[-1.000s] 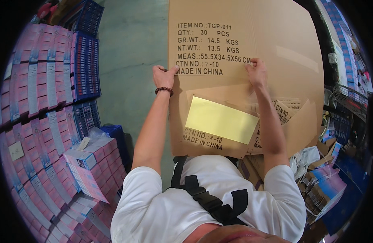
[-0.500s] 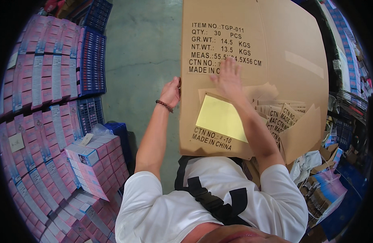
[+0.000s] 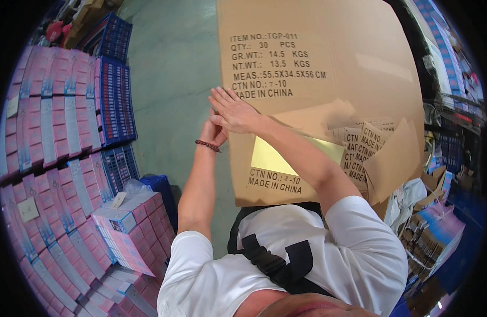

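Observation:
A large brown cardboard carton [image 3: 349, 79] with black printing stands upright in front of me, with a yellow patch [image 3: 278, 157] low on its face and loose flaps [image 3: 391, 158] at its right. My left hand [image 3: 213, 133], a bead bracelet on its wrist, grips the carton's left edge. My right hand [image 3: 237, 112] lies flat on the carton's face just above the left hand, fingers spread. My right forearm crosses the face diagonally and hides part of the yellow patch.
Stacks of pink and blue retail boxes [image 3: 58, 153] fill the left side, with dark blue crates [image 3: 114, 100] behind them. A green floor [image 3: 175, 79] runs between. At the right lie cardboard scraps and a bin of blue packages [image 3: 436, 238].
My right hand has slid left across the carton's face to its left edge, beside my left hand. The carton has shifted a little to the right in view.

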The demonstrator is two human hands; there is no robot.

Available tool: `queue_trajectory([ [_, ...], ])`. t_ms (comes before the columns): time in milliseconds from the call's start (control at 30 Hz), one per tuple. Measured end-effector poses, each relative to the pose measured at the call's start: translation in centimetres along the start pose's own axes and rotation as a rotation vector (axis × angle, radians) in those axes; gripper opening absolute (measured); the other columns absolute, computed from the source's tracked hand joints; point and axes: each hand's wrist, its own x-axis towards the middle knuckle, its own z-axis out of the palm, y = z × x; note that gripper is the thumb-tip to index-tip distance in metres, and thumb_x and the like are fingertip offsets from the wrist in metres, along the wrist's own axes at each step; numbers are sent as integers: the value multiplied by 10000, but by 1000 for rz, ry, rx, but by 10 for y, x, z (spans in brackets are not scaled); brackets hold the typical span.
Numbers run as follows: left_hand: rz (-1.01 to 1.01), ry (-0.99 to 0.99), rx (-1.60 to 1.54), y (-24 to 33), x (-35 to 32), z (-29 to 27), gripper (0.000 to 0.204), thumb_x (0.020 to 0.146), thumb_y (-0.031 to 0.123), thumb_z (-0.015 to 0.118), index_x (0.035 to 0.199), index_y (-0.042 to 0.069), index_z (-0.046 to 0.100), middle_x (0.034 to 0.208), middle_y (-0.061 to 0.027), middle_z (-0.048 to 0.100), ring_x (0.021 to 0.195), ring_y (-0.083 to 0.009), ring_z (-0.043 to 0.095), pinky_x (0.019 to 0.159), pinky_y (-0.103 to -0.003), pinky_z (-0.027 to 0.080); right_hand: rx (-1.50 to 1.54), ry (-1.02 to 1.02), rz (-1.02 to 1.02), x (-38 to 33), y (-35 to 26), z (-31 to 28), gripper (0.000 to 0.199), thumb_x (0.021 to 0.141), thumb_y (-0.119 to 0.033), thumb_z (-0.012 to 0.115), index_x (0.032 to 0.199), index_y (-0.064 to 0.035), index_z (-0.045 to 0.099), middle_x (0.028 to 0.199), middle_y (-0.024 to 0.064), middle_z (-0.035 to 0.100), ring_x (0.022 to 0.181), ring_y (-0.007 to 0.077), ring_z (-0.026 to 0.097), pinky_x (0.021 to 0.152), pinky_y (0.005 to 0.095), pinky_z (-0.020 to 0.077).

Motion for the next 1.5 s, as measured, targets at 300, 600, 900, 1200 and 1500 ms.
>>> queue_trajectory([
  [300, 65, 127, 320, -5, 13, 1, 198, 931, 146, 514, 1034, -14, 568, 1032, -100, 628, 917, -193, 611, 834, -340, 511, -240, 102, 300, -75, 62, -32, 711, 932, -493, 314, 1367, 67, 273, 1456, 253, 198, 1380, 348, 137, 1127, 434, 119],
  [600, 69, 142, 352, -3, 9, 7, 278, 937, 143, 499, 1134, -53, 523, 1089, -115, 611, 955, -194, 601, 875, -328, 483, -425, 168, 805, -168, 137, -105, 645, 947, -420, 322, 1376, 57, 259, 1462, 240, 197, 1374, 364, 147, 1120, 456, 125],
  [900, 147, 387, 1152, 13, 43, 30, 366, 852, 264, 654, 1067, -21, 575, 1002, -95, 634, 828, -173, 618, 736, -316, 510, -405, -14, 498, -163, 101, -81, 654, 948, -442, 312, 1412, 10, 220, 1494, 179, 157, 1401, 277, 96, 1132, 430, 81],
  [1200, 131, 154, 314, 8, 12, 9, 410, 984, 291, 382, 1287, 17, 404, 1152, -91, 582, 984, -192, 593, 840, -320, 501, -524, 53, 518, -141, 85, -92, 644, 929, -411, 409, 1355, 61, 310, 1444, 201, 278, 1377, 321, 172, 1121, 435, 118],
  [1500, -33, 31, 154, -7, -7, -16, 646, 911, 579, 340, 1274, 49, 401, 1179, -79, 559, 874, -162, 578, 744, -300, 487, -100, -155, -20, -24, -29, -13, 493, 918, -433, 389, 1150, -40, 576, 1277, 153, 505, 1286, 323, 356, 1065, 511, 215],
])
